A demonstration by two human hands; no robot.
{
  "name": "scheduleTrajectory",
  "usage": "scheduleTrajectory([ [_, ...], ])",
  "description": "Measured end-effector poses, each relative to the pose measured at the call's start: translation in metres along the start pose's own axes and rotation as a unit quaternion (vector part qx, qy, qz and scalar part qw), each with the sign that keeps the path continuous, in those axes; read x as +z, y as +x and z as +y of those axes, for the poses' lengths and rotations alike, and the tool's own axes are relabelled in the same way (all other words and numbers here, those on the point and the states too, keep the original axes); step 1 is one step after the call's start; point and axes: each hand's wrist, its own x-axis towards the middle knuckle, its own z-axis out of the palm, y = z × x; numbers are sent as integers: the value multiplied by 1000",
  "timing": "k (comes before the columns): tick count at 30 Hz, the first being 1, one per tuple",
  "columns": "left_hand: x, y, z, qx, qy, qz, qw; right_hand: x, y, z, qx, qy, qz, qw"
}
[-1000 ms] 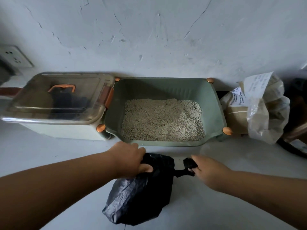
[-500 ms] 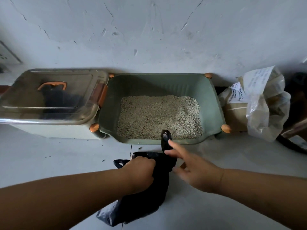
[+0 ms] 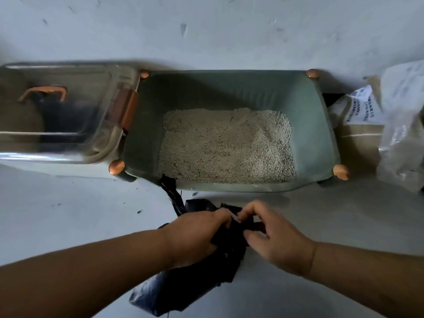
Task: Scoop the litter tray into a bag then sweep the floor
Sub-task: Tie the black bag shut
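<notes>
below grainy green tray [image 3: 229, 92], left hand [image 3: 195, 237] and right hand [image 3: 275, 239] gripping crinkly black bag [image 3: 183, 288]

Bare floor [image 3: 68, 214] lies open left of the black bag [image 3: 183, 283]; ahead the litter tray [image 3: 321, 125], lidded bin [image 3: 57, 118] and sacks [image 3: 399, 134] line the wall [image 3: 206, 31].

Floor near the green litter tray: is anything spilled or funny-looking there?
Yes. Small dark specks lie scattered on the pale floor in front of the green plastic litter tray, and a strip of the black plastic bag lies against its front rim.
</notes>
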Motion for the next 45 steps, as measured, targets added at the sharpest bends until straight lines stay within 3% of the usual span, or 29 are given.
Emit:
scheduleTrajectory([
  [5, -5, -1, 9, -124, -116, 45, 984, 0, 21, 15, 84, 33, 144, 986],
  [11, -7, -9, 30, -304, -253, 126, 910, -1, 16, 10, 219, 163, 268, 924],
  [14, -6, -24, 42, -351, -373, 131, 849, -3, 0, -2, 251, 195, 289, 903],
  [21, -40, -71, 83, -405, -617, 150, 658, -35, -55, -70, 321, 303, 355, 824],
  [23, -54, -87, 103, -403, -654, 143, 624, -50, -76, -94, 327, 321, 374, 806],
  [34, -164, -175, 232, -421, -679, 124, 589, -149, -219, -232, 366, 419, 416, 719],
  [40, -235, -204, 295, -420, -694, 112, 573, -199, -277, -286, 361, 463, 409, 699],
  [45, -291, -237, 355, -397, -696, 117, 587, -239, -331, -325, 369, 495, 391, 682],
])
